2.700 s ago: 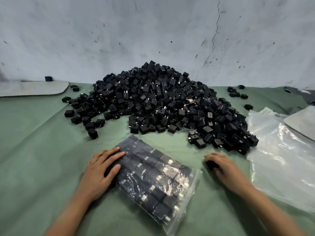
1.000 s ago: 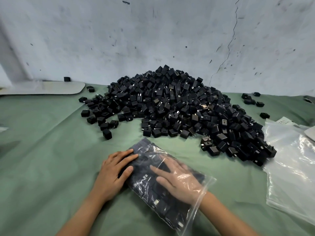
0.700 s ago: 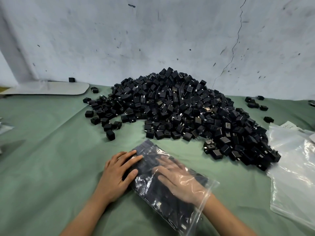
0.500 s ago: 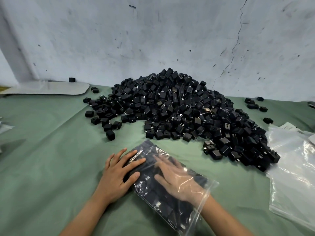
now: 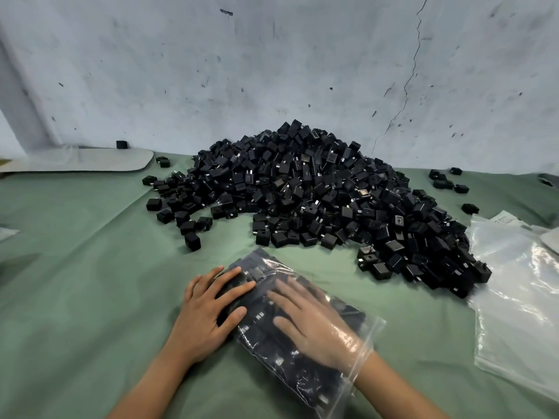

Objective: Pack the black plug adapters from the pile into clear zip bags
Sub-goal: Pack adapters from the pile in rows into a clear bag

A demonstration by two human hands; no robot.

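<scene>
A big pile of black plug adapters [image 5: 314, 195] lies on the green cloth in the middle. In front of it a clear zip bag [image 5: 290, 376] lies flat, filled with rows of black adapters. My right hand [image 5: 314, 325] is inside the bag through its open mouth, fingers straight and flat on the adapters. My left hand [image 5: 208, 309] rests outside on the bag's left edge, fingers spread and pressing on it.
A stack of empty clear zip bags [image 5: 520, 300] lies at the right. Loose adapters [image 5: 444, 181] sit scattered at the back right and left of the pile. A flat grey board [image 5: 75, 160] lies at the back left against the wall.
My right hand left the cloth beside the bag and went inside it, where it now lies flat on the adapters. My left hand has stayed on the bag's left edge.
</scene>
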